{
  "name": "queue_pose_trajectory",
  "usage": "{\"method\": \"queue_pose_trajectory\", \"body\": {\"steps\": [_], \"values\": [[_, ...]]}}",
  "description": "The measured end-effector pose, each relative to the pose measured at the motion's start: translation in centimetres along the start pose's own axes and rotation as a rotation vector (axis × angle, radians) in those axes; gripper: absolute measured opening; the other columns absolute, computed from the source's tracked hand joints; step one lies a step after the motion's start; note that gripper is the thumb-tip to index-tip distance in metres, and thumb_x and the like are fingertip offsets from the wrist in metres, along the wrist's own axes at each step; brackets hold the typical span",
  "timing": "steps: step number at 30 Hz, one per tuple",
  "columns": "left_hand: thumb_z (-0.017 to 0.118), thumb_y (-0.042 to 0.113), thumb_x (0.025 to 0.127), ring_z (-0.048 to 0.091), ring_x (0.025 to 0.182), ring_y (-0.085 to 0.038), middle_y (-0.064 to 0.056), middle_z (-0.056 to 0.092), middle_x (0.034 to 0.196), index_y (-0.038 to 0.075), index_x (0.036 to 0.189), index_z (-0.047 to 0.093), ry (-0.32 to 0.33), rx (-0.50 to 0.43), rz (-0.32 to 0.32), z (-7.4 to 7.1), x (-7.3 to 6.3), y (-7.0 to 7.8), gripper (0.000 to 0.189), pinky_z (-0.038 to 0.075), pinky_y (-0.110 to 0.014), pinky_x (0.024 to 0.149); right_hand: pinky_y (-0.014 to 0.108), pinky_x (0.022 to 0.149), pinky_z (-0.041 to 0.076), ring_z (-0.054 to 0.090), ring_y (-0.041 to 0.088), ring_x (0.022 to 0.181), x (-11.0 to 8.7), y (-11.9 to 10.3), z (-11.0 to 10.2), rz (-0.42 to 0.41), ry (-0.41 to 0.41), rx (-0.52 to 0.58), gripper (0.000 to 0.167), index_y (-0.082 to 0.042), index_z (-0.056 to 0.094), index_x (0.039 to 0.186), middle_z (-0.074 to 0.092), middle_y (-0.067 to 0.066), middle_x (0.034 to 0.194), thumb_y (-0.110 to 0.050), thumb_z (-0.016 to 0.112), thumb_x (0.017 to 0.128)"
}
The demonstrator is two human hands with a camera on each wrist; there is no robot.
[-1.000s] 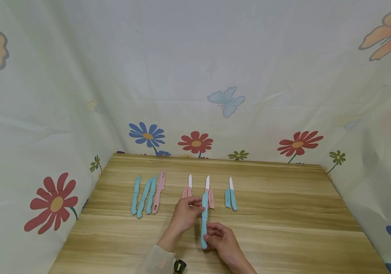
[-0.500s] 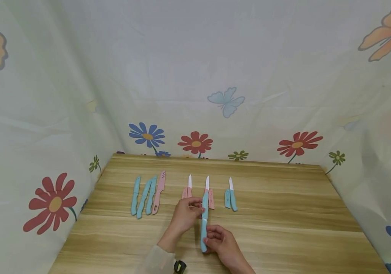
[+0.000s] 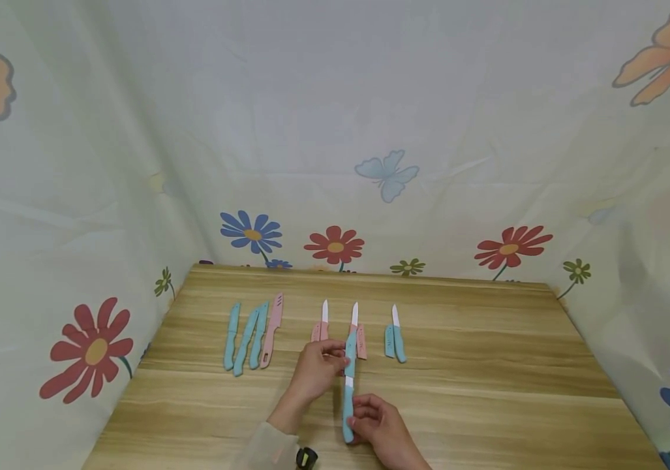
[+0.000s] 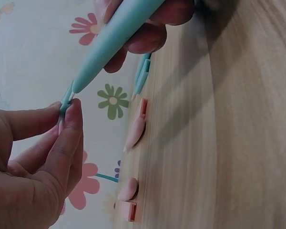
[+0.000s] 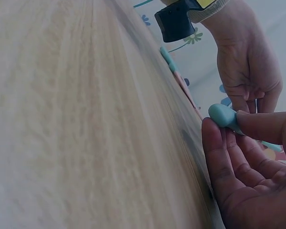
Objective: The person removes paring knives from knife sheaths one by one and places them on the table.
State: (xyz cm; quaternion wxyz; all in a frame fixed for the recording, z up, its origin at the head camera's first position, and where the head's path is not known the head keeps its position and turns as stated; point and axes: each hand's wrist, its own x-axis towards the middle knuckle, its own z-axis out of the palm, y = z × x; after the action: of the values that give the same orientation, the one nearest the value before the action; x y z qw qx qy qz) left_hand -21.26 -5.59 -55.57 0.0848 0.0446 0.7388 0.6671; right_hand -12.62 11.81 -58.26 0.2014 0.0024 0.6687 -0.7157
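In the head view my left hand (image 3: 316, 371) pinches the light-blue sheath (image 3: 350, 352) of a small knife between thumb and fingers. My right hand (image 3: 383, 425) grips the knife's light-blue handle (image 3: 348, 414) near its butt end. A short stretch of white blade (image 3: 349, 381) shows between sheath and handle; the rest of the blade is inside the sheath. Both parts are held in line above the table. In the left wrist view the handle (image 4: 109, 45) slants down to the sheath (image 4: 65, 101). From the right wrist, the handle's rounded end (image 5: 222, 115) is seen between thumb and fingers.
Beyond my hands lie two bare pink-handled knives, one here (image 3: 325, 311), with pink sheaths (image 3: 361, 341). Right of them is a bare blue knife (image 3: 399, 343) beside its sheath (image 3: 390, 341). Several sheathed knives, blue (image 3: 231, 339) and one pink (image 3: 273, 329), lie left on the wooden table (image 3: 487, 365).
My right hand has drawn the handle toward me, and a strip of white blade has come into view and grown longer. My left hand stays in place with the sheath.
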Motion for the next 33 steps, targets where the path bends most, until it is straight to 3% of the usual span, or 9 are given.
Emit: {"method": "queue_pose_trajectory", "body": {"steps": [14, 22, 29, 33], "values": [[0.071, -0.001, 0.092, 0.069, 0.080, -0.016, -0.017, 0.069, 0.100, -0.009, 0.119, 0.069, 0.016, -0.008, 0.008, -0.3, -0.4, 0.8, 0.028, 0.065, -0.039, 0.076, 0.033, 0.076, 0.063, 0.067, 0.015, 0.087, -0.9, 0.1, 0.1, 0.029, -0.035, 0.011, 0.041, 0.012, 0.053, 0.130, 0.067, 0.008, 0.102, 0.000, 0.068, 0.094], [0.071, -0.001, 0.092, 0.070, 0.080, -0.014, -0.016, 0.069, 0.100, -0.008, 0.120, 0.070, 0.032, 0.005, 0.009, -0.5, 0.0, 0.9, 0.029, 0.065, -0.034, 0.074, 0.031, 0.075, 0.063, 0.068, 0.013, 0.085, -1.4, 0.5, 0.3, 0.042, -0.052, -0.004, 0.040, 0.012, 0.056, 0.127, 0.068, 0.006, 0.100, -0.001, 0.070, 0.092], [0.072, 0.000, 0.092, 0.070, 0.079, -0.015, -0.017, 0.069, 0.100, -0.008, 0.121, 0.069, 0.054, 0.014, 0.018, -1.0, 0.2, 1.2, 0.031, 0.065, -0.047, 0.080, 0.029, 0.072, 0.062, 0.068, 0.013, 0.083, -1.6, 0.8, 0.3, 0.032, -0.078, -0.002, 0.039, 0.013, 0.056, 0.125, 0.069, 0.005, 0.098, 0.001, 0.070, 0.091], [0.073, 0.001, 0.091, 0.070, 0.080, -0.016, -0.017, 0.070, 0.101, -0.007, 0.122, 0.070, 0.075, 0.023, 0.016, -1.3, 0.3, 1.4, 0.031, 0.064, -0.047, 0.081, 0.027, 0.072, 0.061, 0.068, 0.012, 0.084, -1.7, 0.9, 0.1, 0.022, -0.084, -0.030, 0.038, 0.013, 0.058, 0.123, 0.069, 0.003, 0.096, 0.001, 0.072, 0.090]]}}
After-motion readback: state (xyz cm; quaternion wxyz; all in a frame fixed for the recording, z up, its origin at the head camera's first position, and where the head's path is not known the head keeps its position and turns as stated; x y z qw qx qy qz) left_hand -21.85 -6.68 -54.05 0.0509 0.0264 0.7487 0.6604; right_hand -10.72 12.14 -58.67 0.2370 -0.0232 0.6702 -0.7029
